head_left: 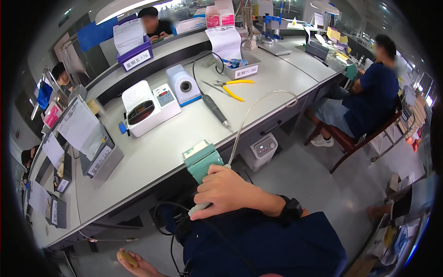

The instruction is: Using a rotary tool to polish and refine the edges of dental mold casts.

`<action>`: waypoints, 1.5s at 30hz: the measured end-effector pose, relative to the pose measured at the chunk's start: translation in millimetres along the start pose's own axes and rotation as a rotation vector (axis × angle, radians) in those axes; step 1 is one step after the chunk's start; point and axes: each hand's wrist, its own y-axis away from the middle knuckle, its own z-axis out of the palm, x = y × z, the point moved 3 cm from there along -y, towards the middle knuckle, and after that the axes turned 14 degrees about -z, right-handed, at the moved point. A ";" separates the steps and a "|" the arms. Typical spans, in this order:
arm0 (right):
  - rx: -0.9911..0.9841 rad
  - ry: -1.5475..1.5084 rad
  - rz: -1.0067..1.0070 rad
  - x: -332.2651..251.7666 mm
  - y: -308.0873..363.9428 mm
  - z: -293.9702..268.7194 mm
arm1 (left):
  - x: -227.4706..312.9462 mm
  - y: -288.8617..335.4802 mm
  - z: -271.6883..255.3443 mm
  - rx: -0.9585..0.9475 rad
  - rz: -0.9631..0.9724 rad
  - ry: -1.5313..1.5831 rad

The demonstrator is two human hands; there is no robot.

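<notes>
Your right hand (222, 190) wraps round the slim, pale-grey, plastic-looking handle (201, 208) at six o'clock, so hold the small yellow-brown oval lump (127, 258) still in your half-curled left hand (144, 267) at seven o'clock.

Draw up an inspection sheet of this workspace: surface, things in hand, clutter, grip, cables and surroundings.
Surface: pale grey bench, with a green block at its front edge.
Things in hand: a pale handle and a small yellow-brown piece.
Clutter: yellow-handled pliers, a grey handpiece, a white box with a dark window and a blue-and-white unit.
Grip: right hand closed round the handle, beside the block; left hand holds the piece, low at left.
Cables: a pale hose leaves the right hand and loops up; a black cable curls behind the handpiece.
Surroundings: a seated person at right; others beyond the bench.
</notes>
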 end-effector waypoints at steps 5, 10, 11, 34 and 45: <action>-0.007 -0.020 0.008 0.2 3.6 2.6 | -7.9 -8.4 -16.4 0.183 -0.013 0.073; -0.014 0.006 -0.001 -0.4 0.8 1.3 | 6.5 4.9 8.2 0.236 0.017 0.018; -0.012 0.003 -0.004 -0.5 0.5 1.4 | 5.7 4.4 6.8 0.192 0.038 -0.050; 0.016 0.021 0.003 0.1 3.2 1.8 | 4.7 7.9 19.3 0.069 0.206 -0.454; 0.005 0.018 -0.006 0.8 2.3 3.2 | 11.0 17.7 24.2 0.235 0.230 -0.733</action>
